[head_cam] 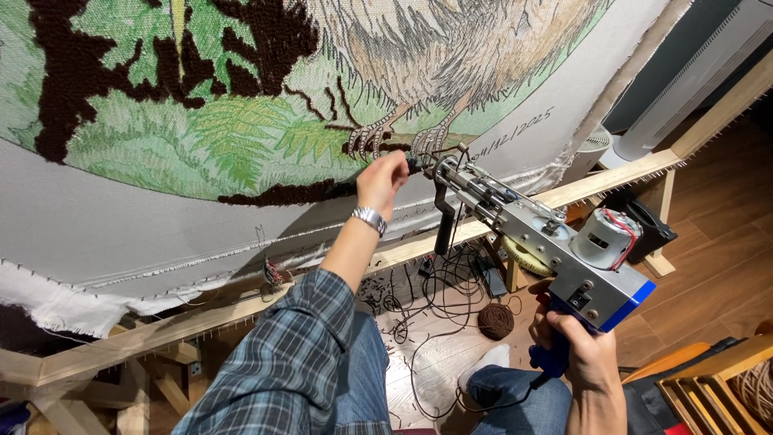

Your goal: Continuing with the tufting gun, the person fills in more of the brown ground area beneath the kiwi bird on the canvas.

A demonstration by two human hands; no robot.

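Note:
My right hand [581, 348] grips the blue handle of a metal tufting gun [555, 242], whose needle end points at the stretched grey cloth [161, 217]. My left hand [382, 179], with a metal watch on the wrist, pinches at the gun's tip right against the cloth, fingers closed around the needle or yarn; which one I cannot tell. The cloth carries a tufted picture of a bird's feet [403, 137], green ferns [233, 129] and dark brown branches [72, 72].
The cloth is stretched on a wooden frame [241, 306] with tack strips along its edge. A ball of brown yarn [495, 320] and black cables [443, 298] lie on the wooden floor. A wooden chair [717, 387] stands at the lower right, a white appliance [684, 89] at the upper right.

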